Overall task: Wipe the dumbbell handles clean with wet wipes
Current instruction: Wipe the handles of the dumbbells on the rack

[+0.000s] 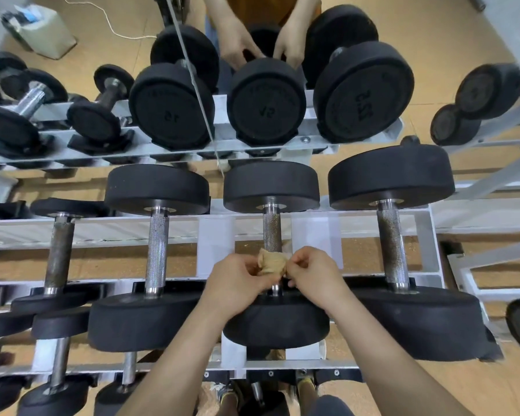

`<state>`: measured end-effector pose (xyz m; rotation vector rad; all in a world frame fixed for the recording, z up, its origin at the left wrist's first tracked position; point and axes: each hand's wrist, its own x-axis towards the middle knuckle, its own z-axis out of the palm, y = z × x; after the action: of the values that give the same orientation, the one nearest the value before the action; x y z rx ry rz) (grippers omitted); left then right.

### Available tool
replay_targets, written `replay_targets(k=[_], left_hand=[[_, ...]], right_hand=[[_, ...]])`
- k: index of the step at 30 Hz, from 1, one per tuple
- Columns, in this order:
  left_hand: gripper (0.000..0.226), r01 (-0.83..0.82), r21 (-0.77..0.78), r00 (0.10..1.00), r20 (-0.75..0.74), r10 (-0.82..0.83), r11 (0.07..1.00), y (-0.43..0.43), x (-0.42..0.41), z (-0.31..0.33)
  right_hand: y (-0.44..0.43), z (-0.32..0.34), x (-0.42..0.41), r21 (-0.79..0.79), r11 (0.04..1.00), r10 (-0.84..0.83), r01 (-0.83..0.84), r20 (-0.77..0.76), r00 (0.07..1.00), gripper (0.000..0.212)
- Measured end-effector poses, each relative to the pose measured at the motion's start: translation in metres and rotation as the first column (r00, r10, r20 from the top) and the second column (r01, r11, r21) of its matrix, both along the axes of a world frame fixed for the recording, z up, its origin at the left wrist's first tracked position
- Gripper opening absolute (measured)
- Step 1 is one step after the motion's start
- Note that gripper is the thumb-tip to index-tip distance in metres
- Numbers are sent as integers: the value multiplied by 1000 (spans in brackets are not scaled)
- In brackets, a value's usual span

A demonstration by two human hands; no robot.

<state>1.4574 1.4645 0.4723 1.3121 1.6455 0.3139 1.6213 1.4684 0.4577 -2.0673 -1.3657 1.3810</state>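
Only one view here, the head cam looking down at a white rack (427,232) full of black dumbbells; the one being worked on is the middle dumbbell (272,187), lying in its cradle with the handle (272,232) running away from the person. Left hand (237,276) and right hand (315,271) are both pinched shut on a wipe (270,262), one on each end of it; it's wrapped over the near end of the handle, just above the closer weight head.

The wipe looks brownish and bunched up, so I'd guess it's already picked up a fair bit of grime; it's soft, limp and damp, so it'll fold and slide wherever you pull it, no weight to it at all. Holding it by both ends like that looks like the way to go; you can saw it back and forth around the bar.

The handle is bare metal with rough knurling, so the wipe will probably snag and drag a bit rather than glide; could shred if you yank hard. The dumbbell itself looks properly heavy and stiff, and sat in the rack it shouldn't roll, so no need to lift it.

The neighbouring handles, left handle (157,247) and right handle (392,244), sit well apart from the hands. The far part of the rack looks like a mirror; there's a reflected pair of hands (261,49) up top.
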Motion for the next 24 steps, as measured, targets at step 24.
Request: replay_targets(k=[24], left_hand=[[31,471,642,826,-561,-48,605,56,42,-19]], right_hand=[[49,-1,-24,193,940,-238,282,-226,945,23]])
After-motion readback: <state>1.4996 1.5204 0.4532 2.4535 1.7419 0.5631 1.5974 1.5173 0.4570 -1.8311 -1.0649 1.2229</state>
